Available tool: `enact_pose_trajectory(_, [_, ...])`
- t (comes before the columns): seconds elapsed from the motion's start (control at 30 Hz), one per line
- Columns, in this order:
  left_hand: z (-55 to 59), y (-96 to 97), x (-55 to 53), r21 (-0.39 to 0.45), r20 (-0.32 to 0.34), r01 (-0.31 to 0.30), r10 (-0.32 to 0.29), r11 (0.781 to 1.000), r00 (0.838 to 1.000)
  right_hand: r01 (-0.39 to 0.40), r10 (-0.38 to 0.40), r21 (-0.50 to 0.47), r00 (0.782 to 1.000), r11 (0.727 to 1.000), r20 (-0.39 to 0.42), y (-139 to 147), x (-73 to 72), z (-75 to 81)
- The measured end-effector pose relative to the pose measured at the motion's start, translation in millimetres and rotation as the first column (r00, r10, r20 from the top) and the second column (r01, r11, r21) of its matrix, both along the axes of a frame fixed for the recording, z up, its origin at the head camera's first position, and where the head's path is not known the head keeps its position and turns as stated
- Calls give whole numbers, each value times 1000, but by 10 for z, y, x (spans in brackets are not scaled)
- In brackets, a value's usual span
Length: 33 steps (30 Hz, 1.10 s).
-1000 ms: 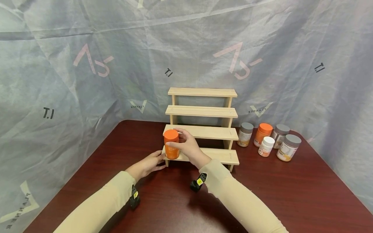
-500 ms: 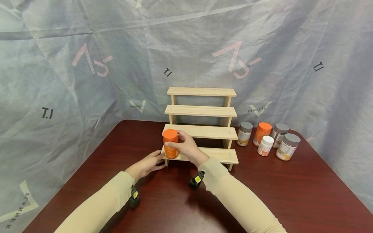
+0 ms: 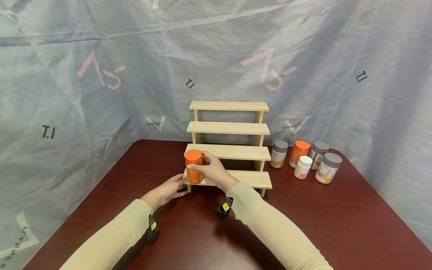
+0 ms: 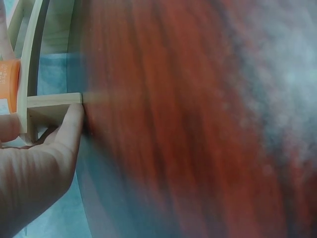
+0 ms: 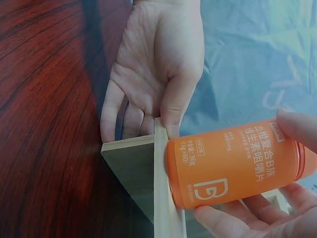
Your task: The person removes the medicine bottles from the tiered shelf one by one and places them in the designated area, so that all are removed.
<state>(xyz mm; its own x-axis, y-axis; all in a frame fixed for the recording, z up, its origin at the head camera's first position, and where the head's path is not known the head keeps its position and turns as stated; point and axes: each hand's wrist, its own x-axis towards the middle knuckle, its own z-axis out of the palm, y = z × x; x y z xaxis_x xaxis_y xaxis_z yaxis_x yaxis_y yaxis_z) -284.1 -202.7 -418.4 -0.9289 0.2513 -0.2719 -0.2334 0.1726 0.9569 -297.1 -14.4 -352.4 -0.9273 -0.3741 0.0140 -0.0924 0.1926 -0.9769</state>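
Note:
An orange supplement bottle with an orange lid stands upright at the left end of the lowest step of a wooden tiered shelf. My right hand grips it from the right, thumb in front. In the right wrist view the bottle shows a white-printed label, and its base meets the step. My left hand holds the shelf's left end. Its thumb lies on the step beside the bottle and its fingers touch the side support, as the left hand shows in the right wrist view.
Right of the shelf stand several more bottles: a grey-lidded one, an orange one, a small white-lidded one and two further grey-lidded ones, including a wide jar. A grey printed curtain hangs behind the dark red table.
The head view has turned slightly right, so everything sits a little further left in it. The bottle and both hands keep their places at the shelf's lowest step.

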Motion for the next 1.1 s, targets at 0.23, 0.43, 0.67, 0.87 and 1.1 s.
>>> enact_pose_trajectory(0.23, [34, -30, 13, -12, -5, 21, -21, 1000, 1000, 1, -1, -11, 1000, 1000, -10, -32, -27, -38])
enact_pose_trajectory(0.43, [24, -19, 6, -2, -5, 38, -38, 999, 999, 7, -7, -3, 1000, 1000, -8, -3, -25, -44])
enact_pose_trajectory(0.67, [17, 5, -4, -1, 7, 28, -28, 1000, 1000, -10, 10, 7, 1000, 1000, 1, 42, 10, -5])
enact_pose_trajectory(0.87, [16, -3, -4, 5, 6, 35, -35, 999, 999, -7, 7, 17, 1000, 1000, 7, 65, 25, 2])
enact_pose_trajectory(1.1, [11, -11, 3, 5, 14, 26, -26, 1000, 1000, -17, 17, 16, 1000, 1000, 12, 112, 36, -25])
